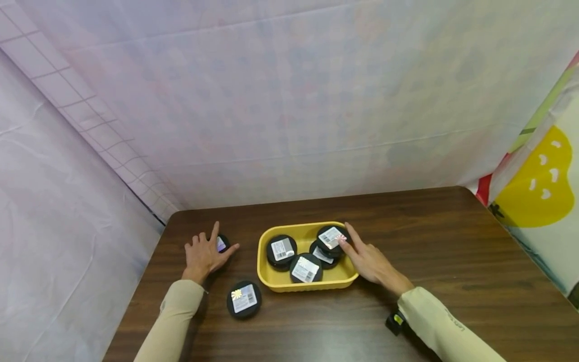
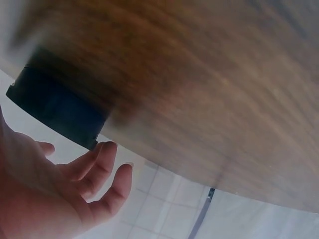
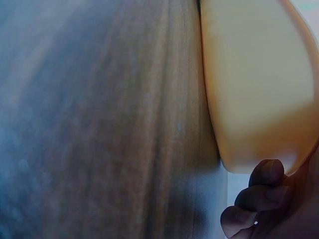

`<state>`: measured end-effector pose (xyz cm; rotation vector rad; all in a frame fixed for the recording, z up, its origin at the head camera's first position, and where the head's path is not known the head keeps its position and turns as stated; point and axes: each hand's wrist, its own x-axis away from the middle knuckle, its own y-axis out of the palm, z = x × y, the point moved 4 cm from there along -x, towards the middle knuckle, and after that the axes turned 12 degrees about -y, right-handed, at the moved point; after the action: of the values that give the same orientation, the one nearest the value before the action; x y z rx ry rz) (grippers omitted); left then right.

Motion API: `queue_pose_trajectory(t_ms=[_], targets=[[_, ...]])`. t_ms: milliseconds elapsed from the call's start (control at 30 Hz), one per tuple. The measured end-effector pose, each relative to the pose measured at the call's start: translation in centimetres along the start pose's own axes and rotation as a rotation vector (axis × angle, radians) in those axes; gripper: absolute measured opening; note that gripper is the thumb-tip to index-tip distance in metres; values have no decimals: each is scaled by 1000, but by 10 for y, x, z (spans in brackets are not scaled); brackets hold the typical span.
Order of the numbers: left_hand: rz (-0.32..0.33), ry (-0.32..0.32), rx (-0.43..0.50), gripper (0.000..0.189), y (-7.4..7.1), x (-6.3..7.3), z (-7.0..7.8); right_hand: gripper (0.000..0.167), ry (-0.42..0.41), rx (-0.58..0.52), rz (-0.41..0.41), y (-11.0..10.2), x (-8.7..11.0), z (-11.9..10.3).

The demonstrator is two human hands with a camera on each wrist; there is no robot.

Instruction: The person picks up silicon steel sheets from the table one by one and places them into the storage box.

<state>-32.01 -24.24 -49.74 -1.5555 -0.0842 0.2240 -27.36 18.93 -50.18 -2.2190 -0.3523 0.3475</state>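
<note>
In the head view my right hand (image 1: 373, 262) reaches over the right end of a yellow basket (image 1: 280, 288). Thumb and index finger hold the edges of a flat round black container (image 1: 331, 237) with a white label, which overlaps another labelled container (image 1: 322, 254) below it. At the far left, my left hand (image 1: 203, 255) is over a similar black container (image 1: 222, 243), fingers spread and partly covering it. The left wrist view shows that container's dark side (image 2: 60, 104) with loosely bent fingers near its edge. Curled fingers (image 3: 266, 196) show beside the basket's outer wall in the right wrist view.
Two more black containers, one at left (image 1: 281, 250) and one at front (image 1: 306, 268), lie in the basket. Another labelled container (image 1: 244, 300) lies on the brown wooden table (image 1: 452, 251) at front left. A small black object (image 1: 395, 322) is beside the right sleeve. Printed cloth (image 1: 289, 115) hangs behind.
</note>
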Motion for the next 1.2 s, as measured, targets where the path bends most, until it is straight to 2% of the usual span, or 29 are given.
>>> queue_pose_trajectory(t_ms=[267,900,1200], targets=[[-69,-31,-9,107,7,0,-2,70,1,3,2,1,2,-1],[-92,-45,-15,106,10,0,3,68,-10,7,17,1,2,-1],[-117,-46,1,98,9,0,3,69,-8,1,18,-1,2,-1]])
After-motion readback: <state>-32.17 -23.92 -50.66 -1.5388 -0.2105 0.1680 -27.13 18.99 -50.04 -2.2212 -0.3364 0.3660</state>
